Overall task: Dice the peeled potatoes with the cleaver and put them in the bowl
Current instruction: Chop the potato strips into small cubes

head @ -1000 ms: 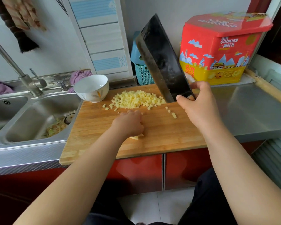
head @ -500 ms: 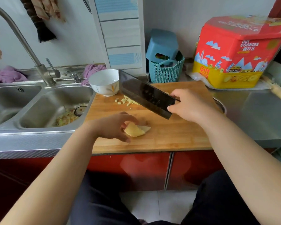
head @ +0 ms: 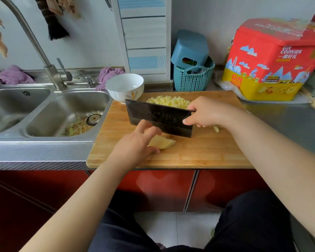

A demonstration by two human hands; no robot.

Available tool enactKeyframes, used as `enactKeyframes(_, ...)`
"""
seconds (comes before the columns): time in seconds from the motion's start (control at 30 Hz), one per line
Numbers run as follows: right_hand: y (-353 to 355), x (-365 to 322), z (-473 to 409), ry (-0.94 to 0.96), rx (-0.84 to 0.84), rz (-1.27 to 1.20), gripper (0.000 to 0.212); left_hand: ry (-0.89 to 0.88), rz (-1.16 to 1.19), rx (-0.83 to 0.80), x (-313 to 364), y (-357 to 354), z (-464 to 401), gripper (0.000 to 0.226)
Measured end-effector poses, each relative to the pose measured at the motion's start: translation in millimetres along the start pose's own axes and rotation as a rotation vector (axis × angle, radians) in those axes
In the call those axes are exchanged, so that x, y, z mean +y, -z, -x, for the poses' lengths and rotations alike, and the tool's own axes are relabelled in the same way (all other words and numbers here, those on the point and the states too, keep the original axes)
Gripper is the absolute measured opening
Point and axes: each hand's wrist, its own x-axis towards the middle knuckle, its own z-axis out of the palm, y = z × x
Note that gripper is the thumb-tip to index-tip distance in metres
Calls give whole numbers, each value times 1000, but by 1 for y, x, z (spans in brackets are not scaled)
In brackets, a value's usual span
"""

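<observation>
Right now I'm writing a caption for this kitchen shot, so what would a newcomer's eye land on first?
First the dark cleaver, gripped by the right hand and held over the wooden cutting board, close to the left hand, which rests on a piece of peeled potato. Next the bright red and yellow cookie tin at the back right of the counter. Then the pile of diced potato behind the blade, beside the white bowl.
</observation>
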Motion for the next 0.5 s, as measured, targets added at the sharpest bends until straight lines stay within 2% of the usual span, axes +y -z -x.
enactKeyframes(0.17,3,3,2,15,-45,-46,35,-150,-112,153,-6,-10,-9,46)
enactKeyframes(0.27,4,9,1,5,-58,-78,27,-166,-149,215,-9,-11,-10,43)
enactKeyframes(0.37,5,14,0,-3,-78,-115,19,-121,-102,235,-8,-18,-4,37)
enactKeyframes(0.5,4,16,1,7,-83,-121,20,39,-7,254,8,-23,7,35)
